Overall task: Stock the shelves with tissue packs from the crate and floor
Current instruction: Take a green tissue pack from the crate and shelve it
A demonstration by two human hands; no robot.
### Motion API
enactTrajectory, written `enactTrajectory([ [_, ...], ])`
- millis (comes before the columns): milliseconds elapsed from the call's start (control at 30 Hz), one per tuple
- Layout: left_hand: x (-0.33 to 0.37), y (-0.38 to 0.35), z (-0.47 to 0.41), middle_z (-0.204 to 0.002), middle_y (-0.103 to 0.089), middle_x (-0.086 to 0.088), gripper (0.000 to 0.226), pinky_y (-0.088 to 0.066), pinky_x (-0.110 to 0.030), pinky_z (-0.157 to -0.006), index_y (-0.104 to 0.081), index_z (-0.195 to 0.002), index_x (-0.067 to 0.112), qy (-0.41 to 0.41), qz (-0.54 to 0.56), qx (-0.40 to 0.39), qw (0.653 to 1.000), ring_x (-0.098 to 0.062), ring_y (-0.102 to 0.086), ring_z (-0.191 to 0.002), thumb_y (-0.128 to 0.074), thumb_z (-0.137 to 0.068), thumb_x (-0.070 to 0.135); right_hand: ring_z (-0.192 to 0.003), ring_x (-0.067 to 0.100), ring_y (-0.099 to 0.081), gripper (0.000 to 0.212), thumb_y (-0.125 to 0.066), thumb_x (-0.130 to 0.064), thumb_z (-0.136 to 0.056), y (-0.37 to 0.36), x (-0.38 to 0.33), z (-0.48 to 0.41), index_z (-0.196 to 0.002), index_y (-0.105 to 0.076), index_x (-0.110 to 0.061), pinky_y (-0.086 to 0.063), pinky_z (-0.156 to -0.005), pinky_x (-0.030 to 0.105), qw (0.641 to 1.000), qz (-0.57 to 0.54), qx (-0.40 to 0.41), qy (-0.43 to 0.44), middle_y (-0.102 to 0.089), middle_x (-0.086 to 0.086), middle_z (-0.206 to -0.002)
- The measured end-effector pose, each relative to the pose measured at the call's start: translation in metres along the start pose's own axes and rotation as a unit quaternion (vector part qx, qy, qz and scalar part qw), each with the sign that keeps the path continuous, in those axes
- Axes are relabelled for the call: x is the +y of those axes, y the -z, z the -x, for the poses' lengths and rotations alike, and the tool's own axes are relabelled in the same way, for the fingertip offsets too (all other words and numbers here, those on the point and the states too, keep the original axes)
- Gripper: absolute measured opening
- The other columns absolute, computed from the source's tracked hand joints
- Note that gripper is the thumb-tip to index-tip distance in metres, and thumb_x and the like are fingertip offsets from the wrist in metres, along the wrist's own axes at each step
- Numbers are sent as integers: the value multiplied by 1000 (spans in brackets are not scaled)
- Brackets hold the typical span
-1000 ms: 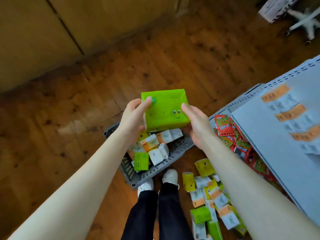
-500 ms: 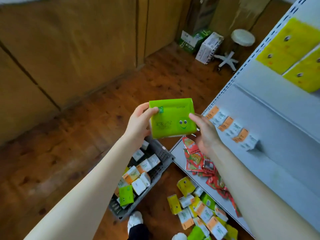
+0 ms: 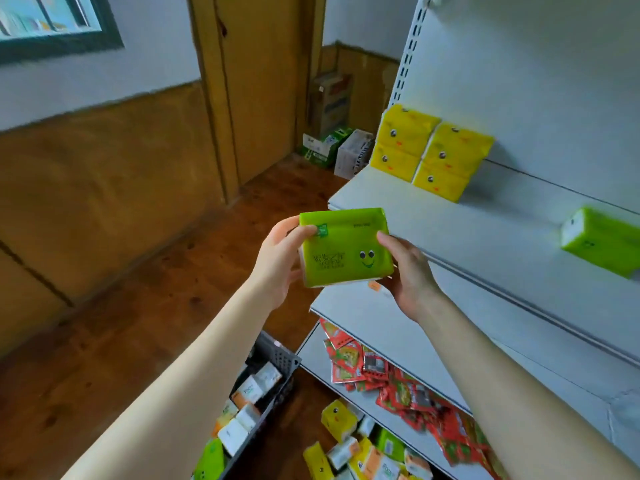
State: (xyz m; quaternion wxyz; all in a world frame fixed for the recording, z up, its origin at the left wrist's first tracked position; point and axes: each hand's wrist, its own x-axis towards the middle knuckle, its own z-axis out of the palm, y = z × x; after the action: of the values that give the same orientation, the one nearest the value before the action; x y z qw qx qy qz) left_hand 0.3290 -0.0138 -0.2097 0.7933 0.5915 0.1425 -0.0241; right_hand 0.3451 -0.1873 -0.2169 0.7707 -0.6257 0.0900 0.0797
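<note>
Now the pack (image 3: pixel 346 251) is up at shelf (image 3: pixel 467 237) level, left hand (image 3: pixel 278 268) and right hand (image 3: pixel 410 275) pinching its sides, grip firm.

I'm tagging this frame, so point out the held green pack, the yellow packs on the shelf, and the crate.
green pack (image 3: pixel 346 249), head view, middle of its front face.
yellow packs (image 3: pixel 453 147), head view, upper right pack's face.
crate (image 3: pixel 277 358), head view, its grey wall.

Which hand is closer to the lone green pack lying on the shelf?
Right. The right hand grips the right edge of the held tissue pack, left of the shelved green pack; the left hand grips the opposite edge, farther away.
</note>
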Motion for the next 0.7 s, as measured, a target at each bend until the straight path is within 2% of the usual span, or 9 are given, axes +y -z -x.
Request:
enactTrajectory([
  [100,-3,-41,9,-96,-64,1,18,-53,-40,-81,-54,-108,22,-12,1,-2,1000,-20,-65,-90,-57,-91,25,-76,21,-65,8,-61,-22,-86,36,-14,5,-91,-65,-17,-50,-70,30,1000,-14,19,18,-71,3,-83],
  [167,-6,-68,14,-86,-66,-2,12,-54,-40,-77,-58,-92,13,-21,-4,-5,1000,-20,-66,-79,-57,-91,25,-70,19,-66,7,-62,-21,-85,61,-22,8,-89,-65,-16,-50,-69,31,999,-24,35,33,-72,2,-77],
  [267,-14,-106,16,-79,-67,-8,24,-54,-41,-74,-56,-76,9,-27,-14,-18,999,-24,-66,-74,-57,-91,28,-71,20,-66,4,-64,-19,-85,94,-31,12,-87,-65,-16,-54,-64,29,996,-32,75,48,-69,7,-83],
  [333,-22,-128,16,-82,-67,-5,23,-55,-36,-71,-53,-80,12,-23,-34,-48,998,-18,-68,-75,-57,-90,32,-78,26,-65,4,-66,-20,-84,114,-36,13,-83,-66,-16,-54,-73,37,991,-31,117,53,-68,12,-89],
  [400,-31,-151,14,-98,-65,-4,27,-52,-37,-79,-52,-104,17,-2,-74,-97,993,-18,-65,-90,-59,-86,36,-82,27,-64,7,-64,-22,-85,136,-41,14,-82,-65,-17,-53,-78,39,985,-40,159,51,-68,14,-93],
  [467,-35,-175,9,-99,-66,-3,39,-49,-32,-78,-46,-120,23,9,-107,-156,982,-16,-64,-90,-63,-85,31,-88,27,-64,10,-61,-25,-88,160,-47,10,-84,-66,-18,-52,-81,38,980,-47,182,60,-68,12,-97],
  [533,-37,-203,2,-92,-66,-5,40,-48,-27,-71,-47,-120,24,6,-116,-190,975,-16,-64,-82,-65,-85,21,-101,27,-64,20,-62,-34,-83,182,-52,7,-92,-68,-17,-49,-91,42,978,-30,191,81,-69,10,-105],
  [633,-41,-246,-10,-85,-65,-7,28,-46,-27,-70,-52,-106,22,1,-105,-204,973,-16,-60,-74,-66,-84,14,-107,22,-62,47,-66,-45,-68,214,-58,8,-104,-66,-15,-46,-93,36,972,-18,211,103,-70,5,-109],
  [700,-48,-275,-17,-81,-65,-6,26,-47,-27,-70,-52,-105,17,8,-104,-215,971,-15,-59,-73,-66,-84,13,-107,21,-62,46,-69,-44,-67,236,-59,9,-104,-66,-16,-45,-94,35,961,-41,253,104,-70,3,-108],
])
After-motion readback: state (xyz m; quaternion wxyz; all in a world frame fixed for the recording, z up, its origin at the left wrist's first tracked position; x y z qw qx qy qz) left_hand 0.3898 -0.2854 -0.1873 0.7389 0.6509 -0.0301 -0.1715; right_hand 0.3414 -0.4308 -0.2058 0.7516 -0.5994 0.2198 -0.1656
